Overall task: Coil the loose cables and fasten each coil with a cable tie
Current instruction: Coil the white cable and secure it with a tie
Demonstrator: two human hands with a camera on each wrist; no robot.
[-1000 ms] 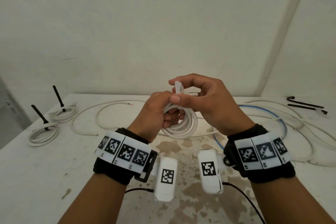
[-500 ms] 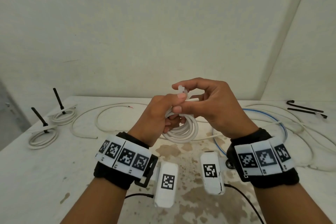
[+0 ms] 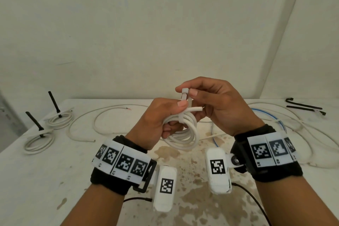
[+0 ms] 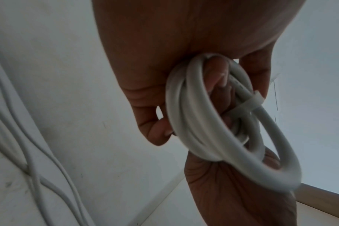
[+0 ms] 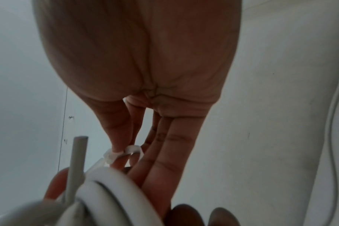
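A coil of white cable (image 3: 185, 134) hangs above the table, gripped by my left hand (image 3: 161, 115) with fingers curled through its loops (image 4: 203, 116). A white cable tie (image 3: 185, 105) wraps the top of the coil (image 4: 246, 105). Its head end stands up, pinched between thumb and forefinger of my right hand (image 3: 207, 101), seen as a white strip at the fingertips in the right wrist view (image 5: 126, 151). The cable's cut end (image 3: 199, 109) sticks out to the right.
Two tied white coils (image 3: 39, 140) (image 3: 59, 119) with black ties lie at the table's left. Loose white cables (image 3: 102, 115) run across the back, with more and a blue cable (image 3: 275, 121) at right. Black ties (image 3: 304, 107) lie far right.
Both hands with the coil have dropped slightly. The right hand has pulled the tie's end upward, and the cable's cut end now shows at the right.
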